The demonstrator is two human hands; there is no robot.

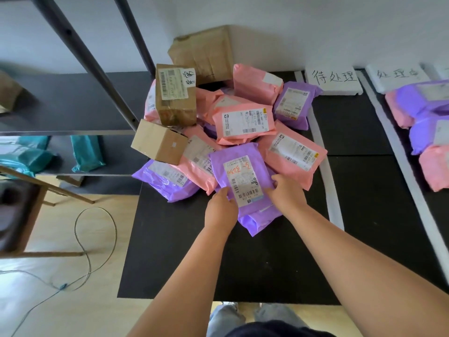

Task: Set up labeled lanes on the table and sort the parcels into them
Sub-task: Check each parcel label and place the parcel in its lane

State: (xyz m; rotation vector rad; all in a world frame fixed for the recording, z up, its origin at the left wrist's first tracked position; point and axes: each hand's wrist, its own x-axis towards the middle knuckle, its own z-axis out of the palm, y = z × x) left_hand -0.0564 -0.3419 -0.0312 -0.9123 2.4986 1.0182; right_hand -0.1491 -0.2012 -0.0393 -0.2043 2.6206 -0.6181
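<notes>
1. Locating the item: the purple parcel lies at the near edge of the heap on the black table, left of the first white tape strip.
2. Grip state: the left hand holds its left edge and the right hand its right edge, both level with the lower half of the shipping label. Fingers are closed onto the bag. Whether they reach underneath is hidden.
3. Expected handling: the wrapper is thin, wrinkled plastic film. The parcel is probably light and soft, and it would sag if held by one corner. The glossy film may slip against neighbouring bags.
4. Recommended hold: take both long edges near the middle and support from below. Avoid the loose near end.
5. Caution: a pink parcel and a small cardboard box rest close by. Lift clear rather than drag.
6. Destination: a lane headed by a foam sign.
</notes>
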